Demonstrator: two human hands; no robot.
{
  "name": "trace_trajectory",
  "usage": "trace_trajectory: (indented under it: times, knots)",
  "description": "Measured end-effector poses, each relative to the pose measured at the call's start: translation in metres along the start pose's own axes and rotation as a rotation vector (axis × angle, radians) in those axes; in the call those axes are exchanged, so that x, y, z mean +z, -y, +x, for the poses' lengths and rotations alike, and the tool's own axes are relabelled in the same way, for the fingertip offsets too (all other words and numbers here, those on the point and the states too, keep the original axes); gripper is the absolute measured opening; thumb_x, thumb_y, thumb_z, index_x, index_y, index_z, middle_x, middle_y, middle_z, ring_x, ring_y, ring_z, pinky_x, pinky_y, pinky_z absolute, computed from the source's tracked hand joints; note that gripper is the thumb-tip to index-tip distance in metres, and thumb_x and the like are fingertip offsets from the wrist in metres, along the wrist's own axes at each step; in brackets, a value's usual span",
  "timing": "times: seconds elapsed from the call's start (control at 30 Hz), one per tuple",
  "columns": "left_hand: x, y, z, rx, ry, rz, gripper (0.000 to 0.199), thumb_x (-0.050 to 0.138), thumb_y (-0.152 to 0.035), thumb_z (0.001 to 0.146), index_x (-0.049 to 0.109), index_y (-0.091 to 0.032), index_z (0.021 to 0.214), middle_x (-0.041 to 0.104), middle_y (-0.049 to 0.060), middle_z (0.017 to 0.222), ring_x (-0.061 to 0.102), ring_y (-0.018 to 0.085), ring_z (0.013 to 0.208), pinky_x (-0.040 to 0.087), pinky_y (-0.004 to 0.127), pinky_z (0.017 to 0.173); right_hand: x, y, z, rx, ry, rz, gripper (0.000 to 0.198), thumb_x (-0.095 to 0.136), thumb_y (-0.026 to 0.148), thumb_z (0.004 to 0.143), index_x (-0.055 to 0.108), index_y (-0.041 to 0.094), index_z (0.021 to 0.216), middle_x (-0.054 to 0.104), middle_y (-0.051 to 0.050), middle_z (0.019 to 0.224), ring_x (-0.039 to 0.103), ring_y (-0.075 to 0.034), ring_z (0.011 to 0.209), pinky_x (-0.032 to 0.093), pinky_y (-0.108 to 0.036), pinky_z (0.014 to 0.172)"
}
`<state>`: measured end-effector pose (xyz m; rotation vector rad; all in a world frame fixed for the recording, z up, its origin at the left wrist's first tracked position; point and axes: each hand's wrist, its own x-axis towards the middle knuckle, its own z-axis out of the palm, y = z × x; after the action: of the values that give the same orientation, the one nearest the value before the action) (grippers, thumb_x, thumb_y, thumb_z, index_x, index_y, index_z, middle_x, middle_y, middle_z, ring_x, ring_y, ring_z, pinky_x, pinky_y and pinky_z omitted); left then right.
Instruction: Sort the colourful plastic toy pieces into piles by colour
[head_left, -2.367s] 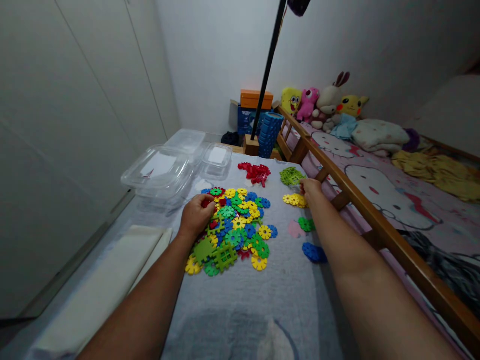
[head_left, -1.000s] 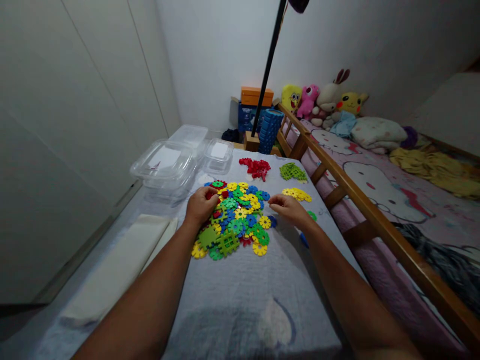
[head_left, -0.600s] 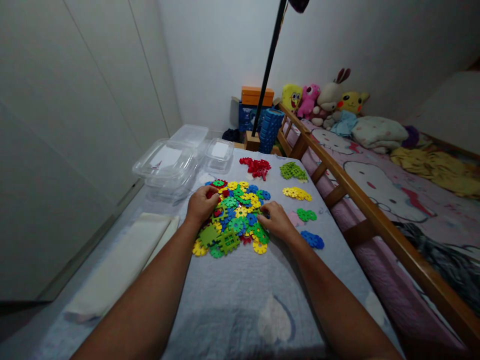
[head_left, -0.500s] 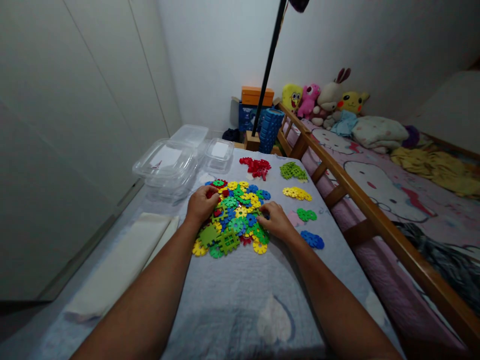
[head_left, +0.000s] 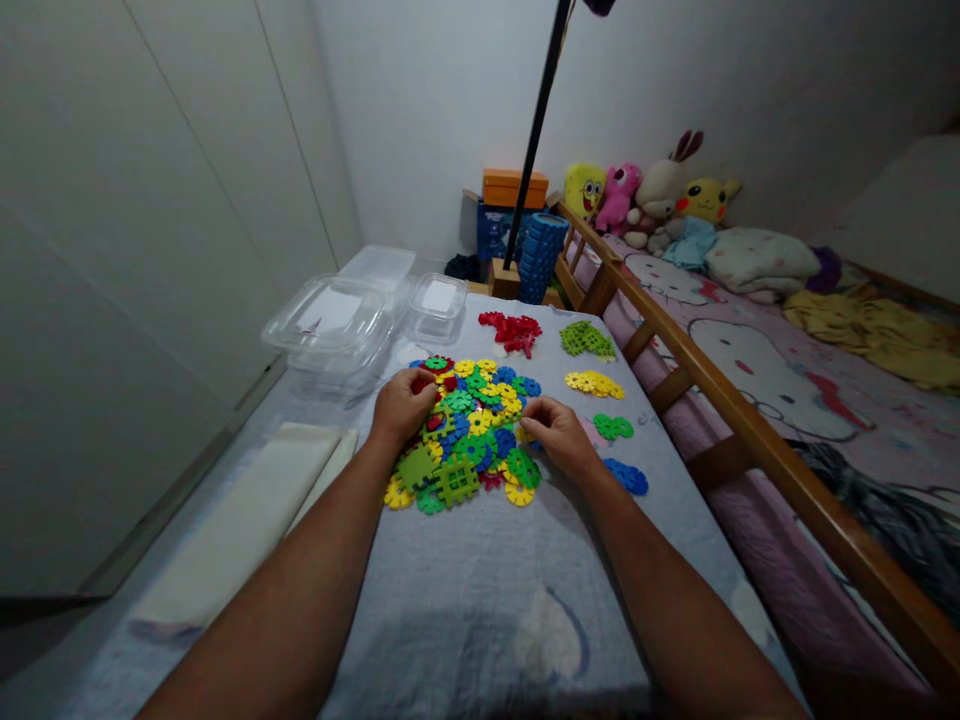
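Coloured pieces (head_left: pixel 471 445) heaped, frame centre: likely light, stiff; best pinched by notched rims. Right hand (head_left: pixel 559 432) narrow, right of centre; left hand (head_left: pixel 403 408) curled, left of centre; cannot tell either's grip.

Left hand (head_left: pixel 403 408) rests at the left edge of a mixed pile (head_left: pixel 471 450) of notched plastic pieces, fingers curled. Right hand (head_left: pixel 559 432) is at the pile's right edge, thumb and forefinger close together; whether a piece is gripped is unclear. Separate groups, far to near: red pieces (head_left: pixel 511 333) behind the pile; along the right side, lime lattice pieces (head_left: pixel 586 340), yellow discs (head_left: pixel 594 383), green discs (head_left: pixel 613 427), blue discs (head_left: pixel 626 477). Clear containers (head_left: pixel 330 325) stand back left; folded cream cloth (head_left: pixel 240 530) lies nearer.
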<state>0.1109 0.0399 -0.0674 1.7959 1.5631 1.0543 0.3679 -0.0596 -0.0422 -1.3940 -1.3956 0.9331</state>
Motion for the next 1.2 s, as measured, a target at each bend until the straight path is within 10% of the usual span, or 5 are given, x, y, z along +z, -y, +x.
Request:
trace_trajectory:
  times: [0.33, 0.63, 0.9, 1.2]
  knots:
    - [0.000, -0.001, 0.000, 0.005, -0.002, -0.005, 0.027, 0.056, -0.039, 0.076, 0.071, -0.020, 0.088, 0.071, 0.004, 0.090, 0.062, 0.021, 0.084, 0.047, 0.032, 0.077, 0.005, -0.001, 0.002, -0.089, -0.129, 0.097, 0.018, 0.066, 0.038, 0.074, 0.058, 0.025, 0.084, 0.061, -0.001, 0.084, 0.060, -0.017, 0.078, 0.052, -0.031, 0.076]
    - [-0.002, -0.003, -0.001, 0.001, 0.000, 0.004, 0.027, 0.056, -0.039, 0.077, 0.071, -0.020, 0.090, 0.072, 0.004, 0.090, 0.063, 0.021, 0.083, 0.048, 0.032, 0.079, 0.006, -0.006, -0.002, -0.368, 0.017, -0.331, 0.017, 0.054, 0.014, 0.073, 0.057, 0.025, 0.085, 0.066, -0.007, 0.104, 0.060, -0.025, 0.108, 0.046, -0.042, 0.101]
    - [0.001, 0.002, 0.000, 0.011, 0.001, -0.011, 0.028, 0.056, -0.040, 0.077, 0.071, -0.020, 0.089, 0.071, 0.005, 0.093, 0.063, 0.021, 0.085, 0.048, 0.032, 0.078, 0.003, -0.013, -0.004, -0.317, 0.098, -0.682, 0.041, 0.076, 0.035, 0.078, 0.063, 0.021, 0.114, 0.064, -0.012, 0.116, 0.055, -0.030, 0.110, 0.044, -0.045, 0.098]
    - [0.000, 0.001, 0.000, 0.012, -0.005, 0.007, 0.027, 0.056, -0.039, 0.076, 0.071, -0.020, 0.088, 0.072, 0.005, 0.091, 0.063, 0.022, 0.086, 0.048, 0.032, 0.080, 0.007, -0.013, -0.002, -0.299, 0.093, -0.643, 0.042, 0.074, 0.021, 0.078, 0.063, 0.021, 0.119, 0.064, -0.010, 0.114, 0.056, -0.028, 0.109, 0.045, -0.044, 0.098]
